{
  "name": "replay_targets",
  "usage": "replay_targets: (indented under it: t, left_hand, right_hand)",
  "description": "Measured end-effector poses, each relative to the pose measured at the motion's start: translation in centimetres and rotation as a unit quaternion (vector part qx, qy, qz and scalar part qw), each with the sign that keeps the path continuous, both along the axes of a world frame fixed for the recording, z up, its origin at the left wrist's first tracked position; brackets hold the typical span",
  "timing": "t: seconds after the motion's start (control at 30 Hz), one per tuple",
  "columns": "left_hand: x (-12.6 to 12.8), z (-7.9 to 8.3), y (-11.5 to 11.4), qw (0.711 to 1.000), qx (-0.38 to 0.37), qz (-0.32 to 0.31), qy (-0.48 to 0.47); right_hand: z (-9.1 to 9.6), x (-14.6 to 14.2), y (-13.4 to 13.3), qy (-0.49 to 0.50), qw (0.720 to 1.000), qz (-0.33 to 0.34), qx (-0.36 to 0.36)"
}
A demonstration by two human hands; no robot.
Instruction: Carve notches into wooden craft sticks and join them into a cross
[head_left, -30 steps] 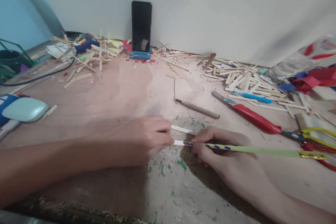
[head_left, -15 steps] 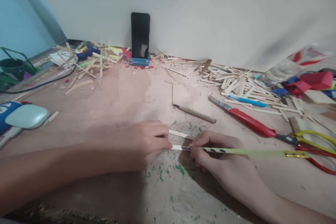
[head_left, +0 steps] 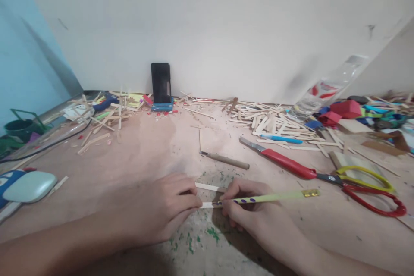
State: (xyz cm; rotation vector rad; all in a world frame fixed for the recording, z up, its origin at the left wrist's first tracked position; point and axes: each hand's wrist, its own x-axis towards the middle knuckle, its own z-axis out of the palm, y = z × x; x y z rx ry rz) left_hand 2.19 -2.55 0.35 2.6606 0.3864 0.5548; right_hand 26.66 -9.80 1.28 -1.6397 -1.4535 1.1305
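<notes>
My left hand (head_left: 176, 207) is closed at its fingertips on the end of a pale craft stick (head_left: 207, 205), which lies low over the tabletop. A second craft stick (head_left: 210, 187) reaches from under my left fingers towards the right hand, just behind the first. My right hand (head_left: 250, 205) pinches a light green pencil (head_left: 263, 198) with purple dots and a gold end. The pencil lies nearly level, its tip end at the near stick; the exact tip is too blurred to make out. A craft knife with a brown handle (head_left: 228, 161) lies behind both hands.
Scissors (head_left: 331, 177) and a red-handled knife (head_left: 287, 164) lie at the right. Piles of craft sticks (head_left: 278, 120) line the wall, with a blue pen (head_left: 281, 139) and a leaning bottle (head_left: 326, 90). A phone (head_left: 161, 83) stands at the back; a pale case (head_left: 30, 186) lies left.
The camera view has tilted up, so everything sits lower, and slightly left, in the picture. Both hands keep their hold on stick and pencil; the pencil's gold end has swung a little.
</notes>
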Motion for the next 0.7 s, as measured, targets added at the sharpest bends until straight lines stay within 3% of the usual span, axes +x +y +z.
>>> replay_targets:
  t: [0.47,0.7]
  left_hand:
    - [-0.02,0.27,0.03,1.0,0.013,-0.011,-0.023]
    - [0.08,0.01,0.09,0.997,0.005,0.027,-0.074]
  right_hand:
    - [0.15,0.12,0.04,0.018,1.0,0.002,-0.025]
    - [-0.25,0.16,0.06,0.035,0.998,0.003,-0.044]
